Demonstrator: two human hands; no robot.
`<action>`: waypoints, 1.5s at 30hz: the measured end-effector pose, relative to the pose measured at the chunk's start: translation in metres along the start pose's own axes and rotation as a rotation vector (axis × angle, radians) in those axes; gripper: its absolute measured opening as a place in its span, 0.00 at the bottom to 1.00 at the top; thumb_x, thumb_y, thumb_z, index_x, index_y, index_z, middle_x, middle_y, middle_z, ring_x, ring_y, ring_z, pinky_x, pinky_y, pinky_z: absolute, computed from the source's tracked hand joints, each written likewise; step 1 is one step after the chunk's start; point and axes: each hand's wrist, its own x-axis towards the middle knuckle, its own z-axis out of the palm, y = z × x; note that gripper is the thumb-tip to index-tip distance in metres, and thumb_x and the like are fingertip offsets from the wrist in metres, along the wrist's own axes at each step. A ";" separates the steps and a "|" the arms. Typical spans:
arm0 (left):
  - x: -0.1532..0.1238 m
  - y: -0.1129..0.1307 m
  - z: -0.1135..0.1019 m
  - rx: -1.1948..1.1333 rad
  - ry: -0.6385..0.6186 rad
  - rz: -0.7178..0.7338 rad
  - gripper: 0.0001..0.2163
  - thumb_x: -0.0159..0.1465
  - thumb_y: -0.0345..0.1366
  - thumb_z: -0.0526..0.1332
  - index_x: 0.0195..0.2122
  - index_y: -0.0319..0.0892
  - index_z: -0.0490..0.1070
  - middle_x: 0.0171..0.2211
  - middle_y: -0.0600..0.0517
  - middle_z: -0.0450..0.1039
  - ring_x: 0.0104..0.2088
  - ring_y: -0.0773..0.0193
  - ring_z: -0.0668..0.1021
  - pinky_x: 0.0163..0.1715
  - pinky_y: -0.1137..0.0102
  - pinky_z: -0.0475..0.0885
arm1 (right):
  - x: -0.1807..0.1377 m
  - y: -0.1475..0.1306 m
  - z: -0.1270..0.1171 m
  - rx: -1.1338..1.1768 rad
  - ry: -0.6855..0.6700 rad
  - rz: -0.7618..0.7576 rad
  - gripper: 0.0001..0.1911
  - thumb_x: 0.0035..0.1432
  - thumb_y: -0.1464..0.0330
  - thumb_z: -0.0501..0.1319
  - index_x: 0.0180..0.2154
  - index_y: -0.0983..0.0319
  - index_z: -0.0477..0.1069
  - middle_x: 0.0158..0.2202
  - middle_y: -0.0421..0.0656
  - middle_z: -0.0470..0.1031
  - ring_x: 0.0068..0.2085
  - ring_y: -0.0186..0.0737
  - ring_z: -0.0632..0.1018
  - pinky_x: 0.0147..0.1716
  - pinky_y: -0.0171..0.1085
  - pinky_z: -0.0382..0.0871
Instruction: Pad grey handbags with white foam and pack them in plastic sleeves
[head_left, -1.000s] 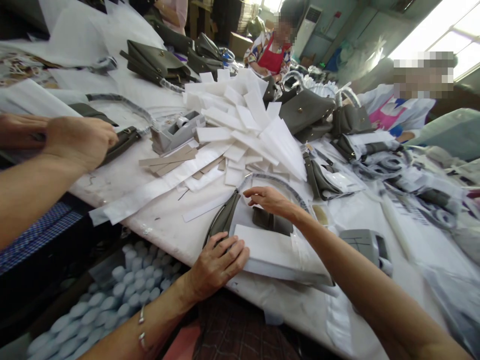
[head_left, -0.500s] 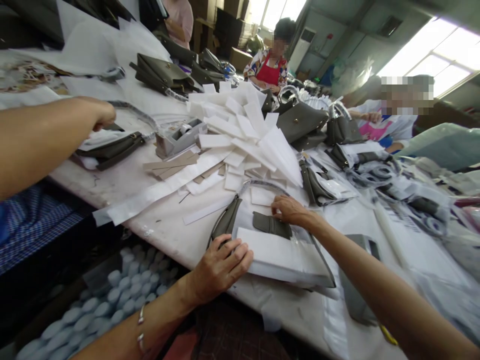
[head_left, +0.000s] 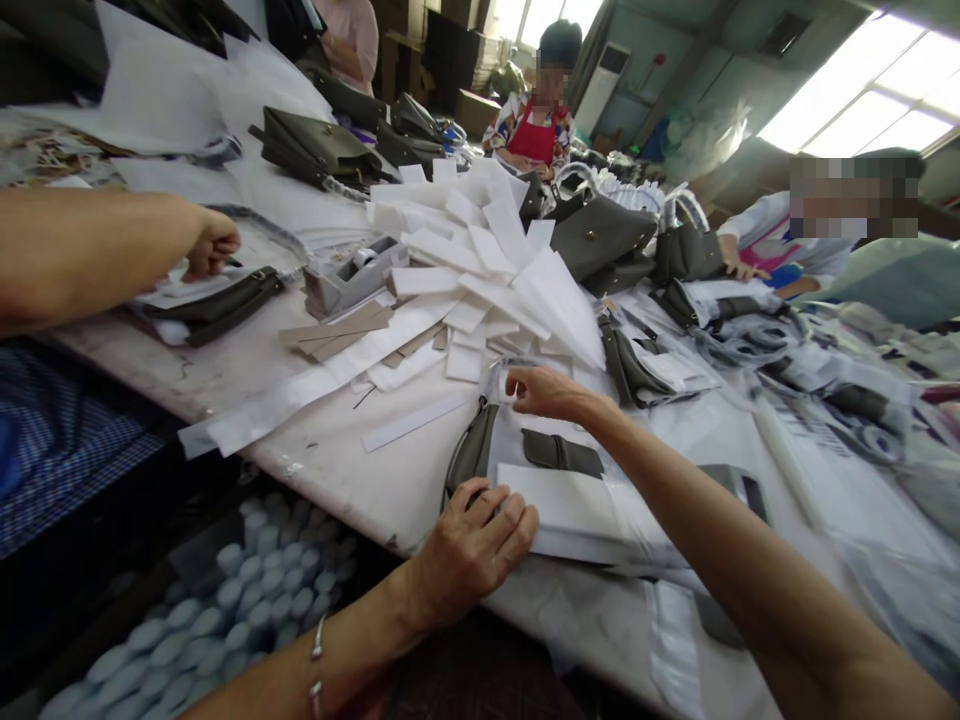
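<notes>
A dark olive handbag (head_left: 470,450) lies at the table's front edge, with white foam sheet (head_left: 566,500) and clear wrap over it. A small dark flapped pouch (head_left: 562,453) rests on top of it. My left hand (head_left: 484,535) grips the bag's near left side, fingers curled over its edge and the foam. At the bag's far side, my right hand (head_left: 544,390) is beside the plastic-wrapped handle (head_left: 491,378), its index finger and thumb bent with a gap between them. Whether those fingertips touch the handle is hard to see.
Beyond the bag rises a heap of white foam strips (head_left: 480,260), beside a grey tape dispenser (head_left: 352,275) and brown card strips (head_left: 337,335). More handbags (head_left: 600,240) lie around. A co-worker's arm (head_left: 97,255) reaches in from the left. White rolls (head_left: 240,590) sit below the table edge.
My right hand has left the pouch and moved left and away from me toward the handle. My left hand stays on the bag's side; both appear slightly farther right in view.
</notes>
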 end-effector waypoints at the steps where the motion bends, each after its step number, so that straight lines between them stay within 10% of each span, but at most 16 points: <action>1: -0.002 -0.001 0.002 -0.009 0.002 -0.006 0.12 0.71 0.28 0.52 0.51 0.37 0.72 0.45 0.46 0.76 0.48 0.59 0.76 0.51 0.59 0.71 | -0.006 -0.003 -0.004 0.020 0.009 -0.015 0.12 0.51 0.72 0.65 0.40 0.58 0.75 0.35 0.39 0.79 0.34 0.36 0.76 0.31 0.32 0.62; 20: -0.020 -0.010 0.012 -0.146 0.104 -0.133 0.17 0.68 0.27 0.53 0.58 0.32 0.62 0.44 0.40 0.76 0.48 0.57 0.76 0.51 0.58 0.74 | -0.131 -0.061 0.075 0.443 0.567 -0.149 0.05 0.62 0.71 0.59 0.33 0.57 0.67 0.29 0.40 0.73 0.32 0.38 0.75 0.34 0.36 0.69; 27: -0.014 -0.010 0.008 -0.142 0.014 -0.115 0.13 0.69 0.28 0.54 0.53 0.36 0.68 0.41 0.44 0.76 0.44 0.58 0.76 0.48 0.59 0.74 | -0.152 -0.080 0.070 0.618 0.413 -0.336 0.05 0.62 0.70 0.60 0.33 0.53 0.69 0.30 0.39 0.76 0.33 0.39 0.77 0.34 0.37 0.71; 34: -0.015 -0.009 0.012 -0.086 0.003 -0.059 0.14 0.67 0.24 0.55 0.53 0.38 0.69 0.42 0.44 0.75 0.45 0.59 0.76 0.49 0.59 0.74 | -0.099 -0.047 0.033 0.417 0.484 -0.069 0.07 0.57 0.68 0.65 0.39 0.59 0.73 0.39 0.43 0.80 0.42 0.41 0.78 0.45 0.37 0.69; 45: -0.016 -0.011 0.012 -0.079 0.005 -0.024 0.14 0.70 0.27 0.51 0.52 0.36 0.72 0.44 0.43 0.75 0.47 0.57 0.75 0.51 0.59 0.71 | -0.020 -0.007 0.027 0.312 0.079 0.042 0.08 0.56 0.73 0.61 0.37 0.61 0.79 0.32 0.41 0.81 0.33 0.36 0.78 0.31 0.30 0.65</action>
